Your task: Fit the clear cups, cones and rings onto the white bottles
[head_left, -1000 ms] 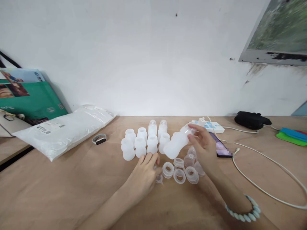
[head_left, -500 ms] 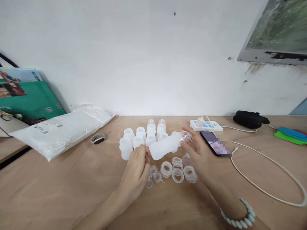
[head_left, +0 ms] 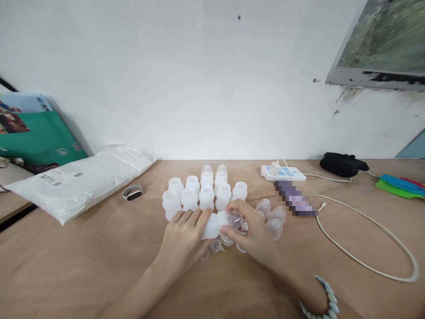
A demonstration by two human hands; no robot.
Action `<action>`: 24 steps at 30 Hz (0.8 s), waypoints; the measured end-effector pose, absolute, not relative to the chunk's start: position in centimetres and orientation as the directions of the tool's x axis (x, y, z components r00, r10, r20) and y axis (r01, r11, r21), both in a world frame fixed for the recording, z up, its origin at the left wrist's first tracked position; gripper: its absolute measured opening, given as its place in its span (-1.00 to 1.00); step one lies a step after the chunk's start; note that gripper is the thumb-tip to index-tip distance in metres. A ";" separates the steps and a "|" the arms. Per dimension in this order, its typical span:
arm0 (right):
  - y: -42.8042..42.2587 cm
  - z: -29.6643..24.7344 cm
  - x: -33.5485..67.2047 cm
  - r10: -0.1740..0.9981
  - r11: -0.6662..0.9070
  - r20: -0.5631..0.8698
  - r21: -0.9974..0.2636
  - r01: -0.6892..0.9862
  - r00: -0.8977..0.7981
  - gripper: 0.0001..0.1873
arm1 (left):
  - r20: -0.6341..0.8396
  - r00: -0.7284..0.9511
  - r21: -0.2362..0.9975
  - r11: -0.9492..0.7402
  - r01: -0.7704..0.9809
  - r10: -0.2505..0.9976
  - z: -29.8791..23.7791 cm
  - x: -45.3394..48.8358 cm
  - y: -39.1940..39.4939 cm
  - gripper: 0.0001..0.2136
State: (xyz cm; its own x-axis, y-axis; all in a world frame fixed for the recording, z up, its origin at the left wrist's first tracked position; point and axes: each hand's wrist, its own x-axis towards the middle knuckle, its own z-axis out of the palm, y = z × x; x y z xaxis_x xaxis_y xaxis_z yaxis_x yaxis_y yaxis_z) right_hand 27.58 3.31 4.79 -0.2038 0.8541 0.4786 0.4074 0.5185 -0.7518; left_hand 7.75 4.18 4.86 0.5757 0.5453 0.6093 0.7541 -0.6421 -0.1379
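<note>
My left hand (head_left: 182, 237) is wrapped round a white baby bottle (head_left: 213, 226), which lies tilted on its side above the table. At the bottle's right end, my right hand (head_left: 254, 232) grips a clear dome cap (head_left: 234, 219) between thumb and fingers. Just behind my hands stand several open white bottles (head_left: 206, 198). Two capped bottles (head_left: 207, 176) rise at the back of that group. Below the held bottle lie translucent rings (head_left: 226, 240) and small clear teats (head_left: 216, 245), partly hidden by my hands. Several loose clear caps (head_left: 275, 228) sit right of my right hand.
On the left are a white plastic parcel (head_left: 83, 177) and a fitness band (head_left: 133, 193). A phone (head_left: 294, 199), a power strip (head_left: 283, 173) and a looped white cable (head_left: 372, 221) lie to the right. Farther right rests a black case (head_left: 343, 164). A wall closes the back.
The held bottle has come down and nearer to me, more of it now covered by my left hand. My right hand has moved left and closed round the clear cap. The view has shifted slightly.
</note>
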 end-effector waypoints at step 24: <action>3.7 5.3 28.6 0.855 0.517 0.428 -0.750 0.413 -0.293 -0.67 | 0.152 0.454 0.320 -0.478 0.818 0.878 6.9 8.8 3.2 -0.77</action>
State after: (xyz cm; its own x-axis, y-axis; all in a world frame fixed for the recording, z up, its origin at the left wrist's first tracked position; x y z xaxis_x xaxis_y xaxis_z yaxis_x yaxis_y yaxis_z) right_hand 28.63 3.69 5.33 -0.2926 0.8551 0.4281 0.4133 0.5167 -0.7498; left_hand 8.75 3.21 6.85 0.4537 0.8780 0.1524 0.8177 -0.4782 0.3204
